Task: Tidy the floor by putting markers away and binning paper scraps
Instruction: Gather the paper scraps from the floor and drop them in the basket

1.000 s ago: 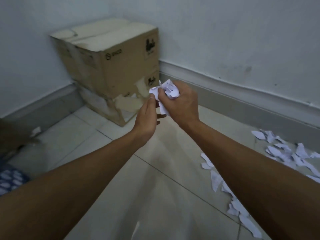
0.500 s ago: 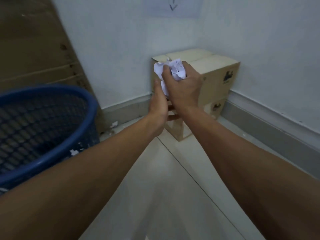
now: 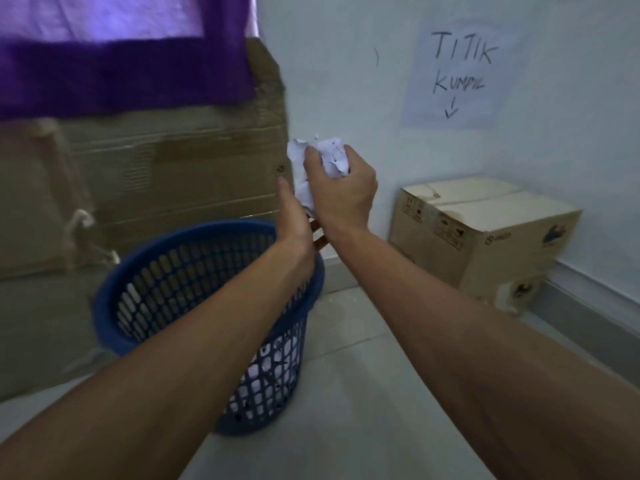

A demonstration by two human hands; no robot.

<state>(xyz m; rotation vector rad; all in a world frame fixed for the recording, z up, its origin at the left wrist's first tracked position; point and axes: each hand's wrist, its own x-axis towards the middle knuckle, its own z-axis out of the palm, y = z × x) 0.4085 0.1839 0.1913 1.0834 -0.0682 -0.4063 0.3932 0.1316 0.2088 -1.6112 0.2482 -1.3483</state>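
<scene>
Right hand (image 3: 341, 194): fingers curled tight round a crumpled wad of white paper scraps (image 3: 323, 168), which sticks out above and to the left of the knuckles.

Left hand (image 3: 294, 216): flat, fingers straight and pressed together, edge-on beside the right hand; its fingertips touch the lower part of the wad. It grips nothing by itself.

Blue mesh wastebasket (image 3: 145, 258): on the floor (image 3: 363, 393), below and to the left of both hands; the left forearm crosses over its rim. White paper shows through the lattice at the bottom. The wad is held above the far right part of the rim, not yet inside.

Small cardboard box (image 3: 485, 237): on the floor to the right of the right hand, in the corner of the wall.

Paper sign (image 3: 460, 74): on the wall above and right of the hands, handwritten "TITIK KUMPUL" with a downward arrow.

Large taped cardboard carton (image 3: 156, 174): behind the wastebasket, left of the hands, with a purple cloth (image 3: 121, 71) draped over its top.
</scene>
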